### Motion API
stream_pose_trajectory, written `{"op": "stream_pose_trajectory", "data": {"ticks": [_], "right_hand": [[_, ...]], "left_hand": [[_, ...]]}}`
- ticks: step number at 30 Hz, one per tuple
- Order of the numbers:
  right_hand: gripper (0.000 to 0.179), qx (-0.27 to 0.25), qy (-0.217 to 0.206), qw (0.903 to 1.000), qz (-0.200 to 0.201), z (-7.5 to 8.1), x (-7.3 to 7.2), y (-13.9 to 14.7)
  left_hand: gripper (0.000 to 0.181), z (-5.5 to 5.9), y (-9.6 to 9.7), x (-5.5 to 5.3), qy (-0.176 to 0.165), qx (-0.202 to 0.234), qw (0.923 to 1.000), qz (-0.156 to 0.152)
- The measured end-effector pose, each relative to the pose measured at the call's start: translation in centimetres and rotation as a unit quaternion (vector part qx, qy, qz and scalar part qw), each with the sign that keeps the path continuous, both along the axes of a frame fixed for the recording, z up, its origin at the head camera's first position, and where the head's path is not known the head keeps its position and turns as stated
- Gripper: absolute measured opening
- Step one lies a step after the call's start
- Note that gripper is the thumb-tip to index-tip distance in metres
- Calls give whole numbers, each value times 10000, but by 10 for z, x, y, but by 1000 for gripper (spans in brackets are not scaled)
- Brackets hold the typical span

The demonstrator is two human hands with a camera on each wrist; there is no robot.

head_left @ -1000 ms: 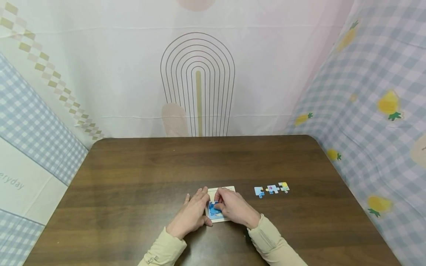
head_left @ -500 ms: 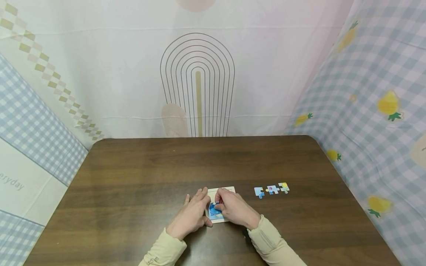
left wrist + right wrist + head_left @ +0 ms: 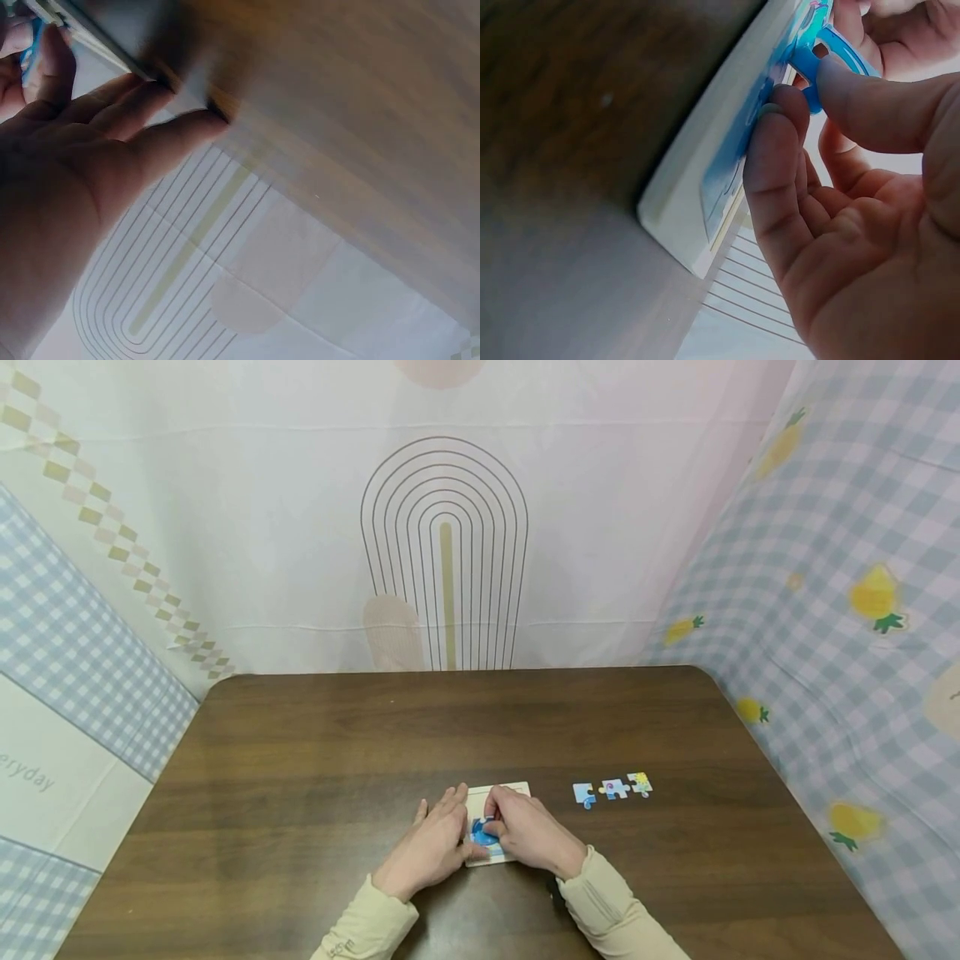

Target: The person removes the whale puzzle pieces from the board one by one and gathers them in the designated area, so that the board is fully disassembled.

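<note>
In the head view, a small cream puzzle tray [image 3: 498, 790] lies near the front middle of the table, with blue picture pieces in its lower part. My right hand [image 3: 534, 833] is over the tray's right side. Thumb and fingertips pinch a blue puzzle piece [image 3: 807, 69] in the right wrist view, tilted up from the tray; its far end is partly hidden. My left hand [image 3: 429, 845] rests along the tray's left edge, fingers mostly straight, the thumb reaching over the lower left corner. In the left wrist view, the left fingers [image 3: 135, 105] touch the tray's edge and the table.
Three loose puzzle pieces lie in a row right of the tray: a light blue one [image 3: 583, 793], a middle one with a pink swirl [image 3: 615, 788] and a yellow-patterned one [image 3: 640, 783]. Patterned cloth [image 3: 300, 543] hangs behind the brown table [image 3: 300, 735].
My left thumb has shifted from the tray's lower left edge inward over its corner. The right hand keeps its pinch over the tray, nearly still. The loose pieces stay put.
</note>
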State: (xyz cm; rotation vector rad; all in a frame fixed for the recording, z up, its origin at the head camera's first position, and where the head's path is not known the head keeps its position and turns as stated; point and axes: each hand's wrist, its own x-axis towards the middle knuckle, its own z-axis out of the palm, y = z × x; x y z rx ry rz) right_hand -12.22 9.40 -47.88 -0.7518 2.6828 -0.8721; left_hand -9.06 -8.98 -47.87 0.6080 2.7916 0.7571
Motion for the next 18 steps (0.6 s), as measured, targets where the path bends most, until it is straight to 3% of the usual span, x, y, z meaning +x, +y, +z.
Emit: {"op": "stream_pose_trajectory", "data": {"ticks": [8,18], "right_hand": [[16,-27,54,10000,33,0,1,1],[15,-64,59,9999,51,-2,-1,2]], "left_hand": [[29,-1,3,1,430,-285,9987,60],[33,1,6,1,564,-510,9970,147]]}}
